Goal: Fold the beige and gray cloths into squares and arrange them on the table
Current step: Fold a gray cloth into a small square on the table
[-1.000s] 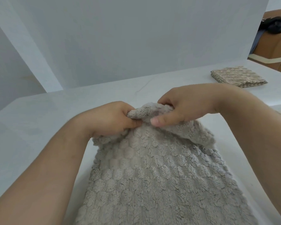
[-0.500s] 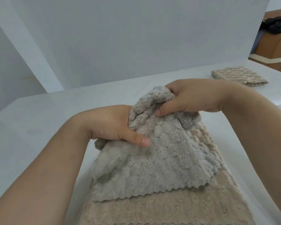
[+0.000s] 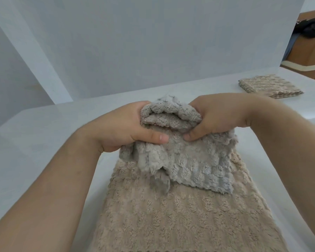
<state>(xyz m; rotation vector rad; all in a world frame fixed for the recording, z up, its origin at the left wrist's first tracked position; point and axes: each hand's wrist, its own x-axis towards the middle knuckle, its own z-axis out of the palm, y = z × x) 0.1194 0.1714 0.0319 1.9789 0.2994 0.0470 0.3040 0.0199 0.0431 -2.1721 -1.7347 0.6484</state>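
A fluffy gray cloth (image 3: 187, 166) hangs bunched between both hands above the table's middle. My left hand (image 3: 127, 128) grips its gathered top from the left, thumb across the front. My right hand (image 3: 220, 115) grips the same bunch from the right. Below it a beige cloth (image 3: 180, 219) lies spread flat on the white table (image 3: 44, 135), reaching toward the near edge. The gray cloth's lower edge drapes onto the beige one.
A folded beige cloth (image 3: 269, 86) lies at the table's far right. A white panel (image 3: 153, 42) stands along the table's back edge. Brown furniture with a dark item on it sits beyond the right end.
The gray cloth was lying spread out; both hands have gathered and lifted it into a bunch, uncovering the beige cloth underneath. The hands moved up and away from me.
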